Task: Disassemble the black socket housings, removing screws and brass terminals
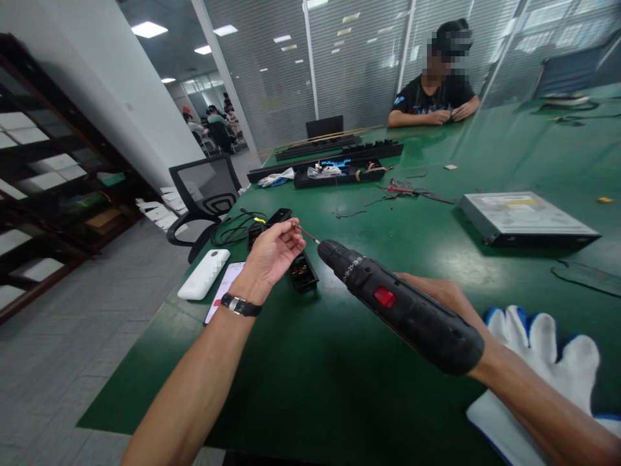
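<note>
My right hand [439,292] grips a black cordless drill [388,298] with a red switch, its body hiding most of the fingers. A thin bit [307,233] sticks out of the chuck and points up and left. At the bit's tip, my left hand [276,251] is palm up, with thumb and forefinger pinched together. Whatever lies in that pinch is too small to make out. Below and behind the left hand sits an open black casing [303,272] on the green table [291,369]. A second black part [279,217] lies just beyond the hand.
A white power bank [204,274] and a phone [224,291] lie left of my forearm. White-and-blue gloves [548,362] rest under my right arm. At right stands a disc drive [528,217]. Farther back are a black tray [339,173], loose wires and a seated person [431,97].
</note>
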`<state>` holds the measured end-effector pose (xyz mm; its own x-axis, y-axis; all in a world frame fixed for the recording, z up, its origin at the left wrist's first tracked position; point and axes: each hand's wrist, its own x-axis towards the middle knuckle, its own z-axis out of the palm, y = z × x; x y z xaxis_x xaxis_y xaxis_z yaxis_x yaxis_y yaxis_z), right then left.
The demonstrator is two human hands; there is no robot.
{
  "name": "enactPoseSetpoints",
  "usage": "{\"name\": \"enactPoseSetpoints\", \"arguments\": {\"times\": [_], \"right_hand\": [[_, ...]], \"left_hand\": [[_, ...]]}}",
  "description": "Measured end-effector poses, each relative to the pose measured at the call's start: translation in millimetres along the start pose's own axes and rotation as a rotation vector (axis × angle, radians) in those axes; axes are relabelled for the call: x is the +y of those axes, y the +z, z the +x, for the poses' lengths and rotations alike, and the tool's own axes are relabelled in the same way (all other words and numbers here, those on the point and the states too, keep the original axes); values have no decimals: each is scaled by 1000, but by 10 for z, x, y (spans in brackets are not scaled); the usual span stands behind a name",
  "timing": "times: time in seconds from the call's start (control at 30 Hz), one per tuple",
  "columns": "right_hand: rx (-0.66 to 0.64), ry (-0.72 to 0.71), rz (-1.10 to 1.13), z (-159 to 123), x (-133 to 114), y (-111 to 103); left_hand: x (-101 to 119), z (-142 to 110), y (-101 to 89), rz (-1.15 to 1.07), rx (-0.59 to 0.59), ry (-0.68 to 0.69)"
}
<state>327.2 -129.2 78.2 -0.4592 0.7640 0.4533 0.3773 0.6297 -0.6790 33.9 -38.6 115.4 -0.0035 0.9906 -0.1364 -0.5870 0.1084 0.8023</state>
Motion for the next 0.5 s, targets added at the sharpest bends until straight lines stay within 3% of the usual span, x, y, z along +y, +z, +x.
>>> {"name": "enactPoseSetpoints", "arguments": {"times": [0.27,0.5], "right_hand": [[-9,-17,55,27,-79,-31],[-34,28,52,-22,6,-29]], "left_hand": [[-15,-35,-36,-31,-81,-1],[-39,-30,26,-99,-31,-74]]}}
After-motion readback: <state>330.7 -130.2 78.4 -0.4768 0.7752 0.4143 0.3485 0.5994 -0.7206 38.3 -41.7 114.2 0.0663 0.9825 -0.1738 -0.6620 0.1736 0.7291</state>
